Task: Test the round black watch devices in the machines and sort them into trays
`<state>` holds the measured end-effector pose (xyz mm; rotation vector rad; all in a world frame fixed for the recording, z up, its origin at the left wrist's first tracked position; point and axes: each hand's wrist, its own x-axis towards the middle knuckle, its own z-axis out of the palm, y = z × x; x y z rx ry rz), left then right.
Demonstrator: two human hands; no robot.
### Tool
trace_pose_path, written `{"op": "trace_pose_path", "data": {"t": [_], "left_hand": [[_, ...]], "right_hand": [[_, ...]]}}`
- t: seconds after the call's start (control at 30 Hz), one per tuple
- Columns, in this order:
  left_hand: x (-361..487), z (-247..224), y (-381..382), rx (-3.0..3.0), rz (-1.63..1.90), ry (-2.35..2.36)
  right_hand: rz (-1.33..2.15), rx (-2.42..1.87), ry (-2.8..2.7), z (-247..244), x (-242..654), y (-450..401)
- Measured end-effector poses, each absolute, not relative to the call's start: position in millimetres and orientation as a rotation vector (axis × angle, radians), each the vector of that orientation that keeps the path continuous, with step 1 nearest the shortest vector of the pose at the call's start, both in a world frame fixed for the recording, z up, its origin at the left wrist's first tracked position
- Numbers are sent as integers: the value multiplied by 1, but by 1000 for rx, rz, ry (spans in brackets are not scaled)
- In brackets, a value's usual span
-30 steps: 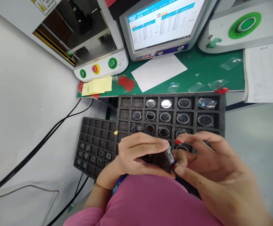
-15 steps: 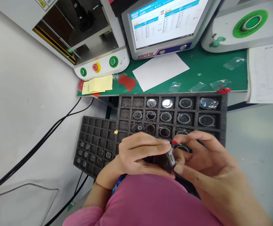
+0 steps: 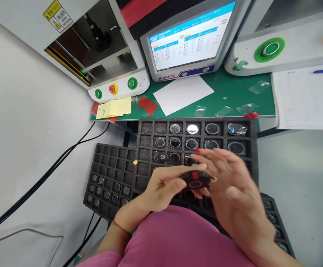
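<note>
My left hand (image 3: 163, 189) is closed around a round dark watch case (image 3: 188, 180), pinching it by its near left side. The case's back faces me, with a small red patch (image 3: 195, 175) on its upper part. Just to the right is my right hand (image 3: 235, 196), fingers spread and somewhat blurred. Its palm side is close to the case's right edge; whether they touch I cannot tell. One right fingertip carries a red spot (image 3: 197, 150). Beneath both hands lies a black foam tray (image 3: 145, 128) holding several round watch cases (image 3: 212, 128) in its compartments.
A second foam tray (image 3: 103, 150) with small round parts sits lower left. Another tray (image 3: 271, 196) shows at right. On the green bench (image 3: 222, 87) are white paper (image 3: 182, 94), yellow notes (image 3: 114, 107), red sticker sheets (image 3: 148, 105) and small plastic bags. A monitor (image 3: 189, 40) and machines stand behind.
The watch case has turned from its edge to show its back with the red patch. My right hand has opened and moved back slightly from it. The camera view has shifted.
</note>
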<state>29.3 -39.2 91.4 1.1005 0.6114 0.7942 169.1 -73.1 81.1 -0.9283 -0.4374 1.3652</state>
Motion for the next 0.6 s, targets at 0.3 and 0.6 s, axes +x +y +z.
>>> {"op": "trace_pose_path", "data": {"t": [0.3, 0.6], "left_hand": [[43, 95, -46, 892, 840, 723], [40, 106, -46, 1484, 792, 890]], "right_hand": [[1298, -895, -588, 87, 162, -75], [1448, -919, -539, 90, 150, -77]]}}
